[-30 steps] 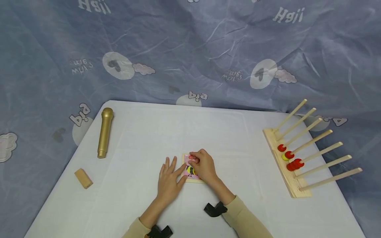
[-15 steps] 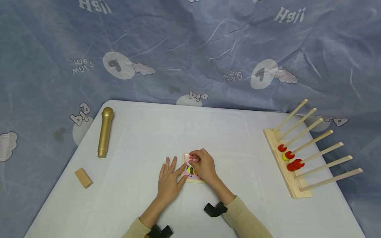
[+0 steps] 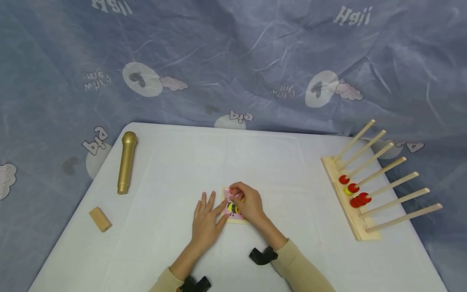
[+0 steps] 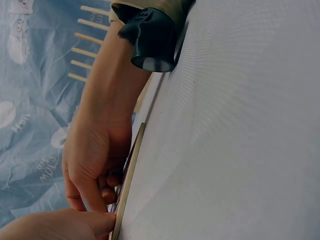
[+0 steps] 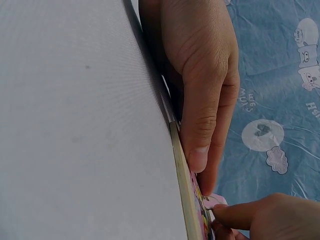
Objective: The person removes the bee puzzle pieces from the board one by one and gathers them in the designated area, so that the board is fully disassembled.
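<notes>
Flatly laid bee board [image 3: 232,209], its top pointing away, long axis obscured, left hand [image 3: 205,227] spread, right hand [image 3: 251,204] curled, grasp unclear

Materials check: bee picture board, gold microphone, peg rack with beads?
Bee picture board: likely wood or fibreboard; pale, bare-looking edge in the right wrist view, printed pink face.
Gold microphone: satin gold finish with a soft sheen; plastic or metal, can't tell.
Peg rack: probably unpainted wood, pale straw colour, little shine.
Red beads: solid bright colour; painted wood or plastic, open.
</notes>
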A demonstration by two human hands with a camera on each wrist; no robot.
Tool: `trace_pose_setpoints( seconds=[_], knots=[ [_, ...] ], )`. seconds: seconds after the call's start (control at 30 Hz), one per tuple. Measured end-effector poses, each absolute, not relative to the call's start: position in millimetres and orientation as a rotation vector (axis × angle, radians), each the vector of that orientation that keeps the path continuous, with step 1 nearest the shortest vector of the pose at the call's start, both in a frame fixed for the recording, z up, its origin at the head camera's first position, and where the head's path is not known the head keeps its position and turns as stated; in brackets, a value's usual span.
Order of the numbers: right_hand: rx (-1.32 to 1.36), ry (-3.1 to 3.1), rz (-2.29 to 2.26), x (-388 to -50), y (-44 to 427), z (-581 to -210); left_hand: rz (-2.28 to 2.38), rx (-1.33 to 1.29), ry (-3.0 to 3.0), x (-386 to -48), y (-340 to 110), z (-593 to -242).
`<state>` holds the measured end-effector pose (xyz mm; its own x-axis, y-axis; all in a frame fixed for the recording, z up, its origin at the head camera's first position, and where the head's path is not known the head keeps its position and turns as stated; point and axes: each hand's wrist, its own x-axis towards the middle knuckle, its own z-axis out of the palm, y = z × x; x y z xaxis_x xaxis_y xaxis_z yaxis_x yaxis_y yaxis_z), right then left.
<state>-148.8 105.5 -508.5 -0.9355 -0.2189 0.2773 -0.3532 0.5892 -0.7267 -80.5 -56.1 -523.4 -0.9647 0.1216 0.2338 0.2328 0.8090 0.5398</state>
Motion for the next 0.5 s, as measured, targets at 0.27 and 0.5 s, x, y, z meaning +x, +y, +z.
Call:
trace_pose_setpoints(
  seconds=[0.27,0.5],
  knots=[
    [0.433,-2.689,1.321,-148.4,105.3,-504.9,-0.876,-0.293,-2.793,-81.1,-55.8,-521.3],
    [0.417,-2.634,1.395,-147.0,105.2,-503.4,-0.884,-0.286,-2.791,-80.6,-55.4,-522.9]
  ],
)
